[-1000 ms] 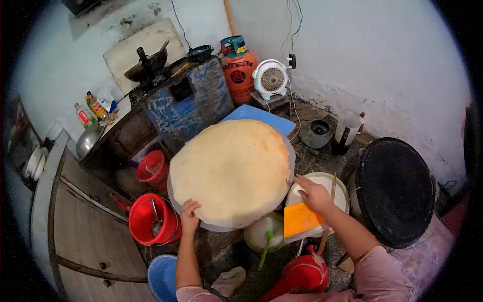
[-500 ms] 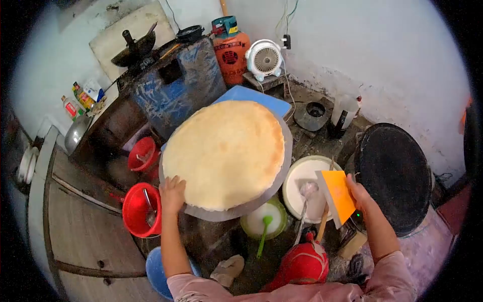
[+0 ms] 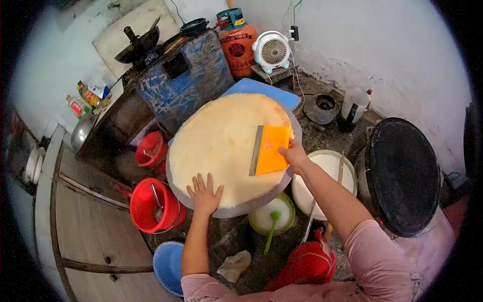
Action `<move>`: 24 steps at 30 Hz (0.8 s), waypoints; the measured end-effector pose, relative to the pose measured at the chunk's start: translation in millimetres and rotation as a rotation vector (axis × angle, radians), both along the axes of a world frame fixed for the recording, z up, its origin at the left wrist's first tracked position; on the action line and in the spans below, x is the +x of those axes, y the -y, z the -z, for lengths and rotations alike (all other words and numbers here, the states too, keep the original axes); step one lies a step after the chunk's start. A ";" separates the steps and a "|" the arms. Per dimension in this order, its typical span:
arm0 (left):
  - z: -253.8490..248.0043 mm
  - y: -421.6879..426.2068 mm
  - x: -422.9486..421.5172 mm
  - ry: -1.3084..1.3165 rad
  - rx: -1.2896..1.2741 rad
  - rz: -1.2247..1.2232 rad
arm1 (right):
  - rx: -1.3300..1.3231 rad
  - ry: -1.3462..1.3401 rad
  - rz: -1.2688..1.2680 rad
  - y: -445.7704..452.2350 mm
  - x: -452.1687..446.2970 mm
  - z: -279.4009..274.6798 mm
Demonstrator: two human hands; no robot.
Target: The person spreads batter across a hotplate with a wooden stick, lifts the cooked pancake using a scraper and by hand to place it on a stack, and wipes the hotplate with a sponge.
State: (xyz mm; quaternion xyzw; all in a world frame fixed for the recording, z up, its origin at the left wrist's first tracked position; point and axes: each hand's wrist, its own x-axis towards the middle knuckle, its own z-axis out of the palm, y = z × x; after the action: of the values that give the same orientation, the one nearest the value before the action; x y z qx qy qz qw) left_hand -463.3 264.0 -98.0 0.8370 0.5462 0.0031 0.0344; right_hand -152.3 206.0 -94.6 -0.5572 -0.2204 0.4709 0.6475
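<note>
The round flatbread (image 3: 219, 133) lay beneath the outspread left hand (image 3: 205, 197) and the orange scraper (image 3: 273, 150) gripped by the right hand (image 3: 296, 155).

A worn kitchen, with sooty wok (image 3: 141, 48), gas cylinder (image 3: 237, 49) and bottles (image 3: 76, 105).

You can read no wording here for certain. Your orange scraper (image 3: 271, 149) bears faint reddish marks; the orange gas cylinder (image 3: 245, 61) carries a dark line of lettering above a round emblem (image 3: 236, 50); the bottle's red label (image 3: 76, 107) is too small to decipher.
</note>
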 end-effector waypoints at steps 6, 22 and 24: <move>0.7 43.2 1.4 0.296 0.388 0.115 | -0.121 0.549 -0.010 52.1 33.1 2.8; 108.7 117.5 217.0 2.525 -1.078 -0.405 | -0.500 0.141 -0.077 390.3 14.4 122.6; 91.9 124.8 213.8 2.440 -1.018 -0.443 | -0.513 0.148 -0.114 412.4 14.5 138.4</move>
State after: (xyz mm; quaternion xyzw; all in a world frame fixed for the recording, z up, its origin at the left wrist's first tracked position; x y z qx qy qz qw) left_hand -249.4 139.2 -189.8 0.0878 0.2302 0.5460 0.8008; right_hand -137.7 -206.4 -233.0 -0.7226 -0.1718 0.5051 0.4395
